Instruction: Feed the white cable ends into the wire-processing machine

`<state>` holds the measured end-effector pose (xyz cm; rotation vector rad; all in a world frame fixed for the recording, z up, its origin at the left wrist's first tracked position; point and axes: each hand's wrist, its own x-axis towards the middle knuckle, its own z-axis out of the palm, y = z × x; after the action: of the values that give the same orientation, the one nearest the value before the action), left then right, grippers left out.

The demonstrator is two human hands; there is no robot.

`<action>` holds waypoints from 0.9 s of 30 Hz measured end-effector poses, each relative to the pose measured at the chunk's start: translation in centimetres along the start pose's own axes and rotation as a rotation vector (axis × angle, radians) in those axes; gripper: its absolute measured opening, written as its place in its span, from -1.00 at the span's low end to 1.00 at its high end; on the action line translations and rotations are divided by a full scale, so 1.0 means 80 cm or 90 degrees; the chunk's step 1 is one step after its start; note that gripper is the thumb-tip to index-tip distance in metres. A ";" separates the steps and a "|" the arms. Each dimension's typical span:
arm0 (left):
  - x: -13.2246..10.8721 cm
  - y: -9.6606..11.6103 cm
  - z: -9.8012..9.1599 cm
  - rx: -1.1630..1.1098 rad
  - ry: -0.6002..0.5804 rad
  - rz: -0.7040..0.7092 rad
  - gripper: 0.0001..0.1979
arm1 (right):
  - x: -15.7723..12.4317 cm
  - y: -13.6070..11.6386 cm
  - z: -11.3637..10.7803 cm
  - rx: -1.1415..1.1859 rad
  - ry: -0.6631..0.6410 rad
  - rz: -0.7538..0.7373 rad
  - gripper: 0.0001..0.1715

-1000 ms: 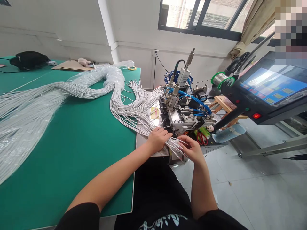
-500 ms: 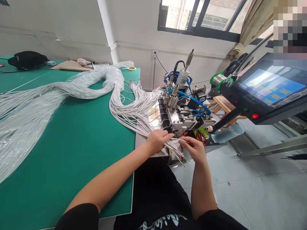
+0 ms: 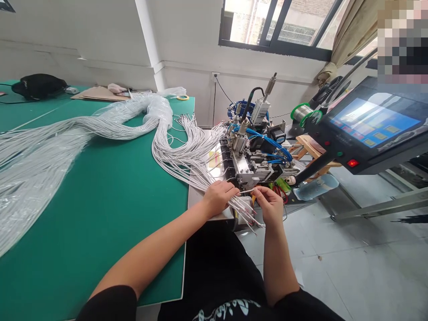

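Observation:
My left hand is closed over a bundle of white cables at the front edge of the metal plate. The loose cable ends fan out past its fingers to the right. In a pinch, my right hand holds the tip of one white cable, which stretches between the two hands. Just beyond them stands a benchtop machine with metal cylinders and blue air hoses. Several single cables lie across the black strip along its left side.
A green table carries a long cable bundle wrapped in clear plastic. On the right are a touchscreen panel, a solder wire spool and red-handled scissors. A black bag lies at the far left.
My right hand has shifted slightly up, and the single cable in it now runs apart from the bundle. The left hand stays nearly still on the cables. The view has tilted slightly.

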<state>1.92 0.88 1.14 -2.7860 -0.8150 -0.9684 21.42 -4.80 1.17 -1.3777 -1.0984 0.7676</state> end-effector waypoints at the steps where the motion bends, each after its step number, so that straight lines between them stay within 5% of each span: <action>1: 0.000 0.000 0.001 0.003 0.002 -0.002 -0.74 | 0.000 0.000 0.003 -0.005 0.008 0.000 -0.65; 17: 0.001 -0.001 0.007 0.072 -0.069 -0.043 -0.81 | 0.016 0.007 -0.003 -0.014 -0.145 0.064 -0.57; 21: 0.002 0.002 0.004 0.095 -0.085 -0.032 -0.63 | 0.022 0.013 -0.006 -0.165 -0.114 0.017 -0.57; 27: 0.002 0.002 0.003 0.105 -0.108 -0.035 -0.63 | 0.027 0.025 0.000 -0.242 -0.099 -0.026 -0.57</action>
<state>2.25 0.91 1.08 -2.7427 -0.9501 -0.6458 22.50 -2.60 -0.45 -1.6256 -1.4442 0.6663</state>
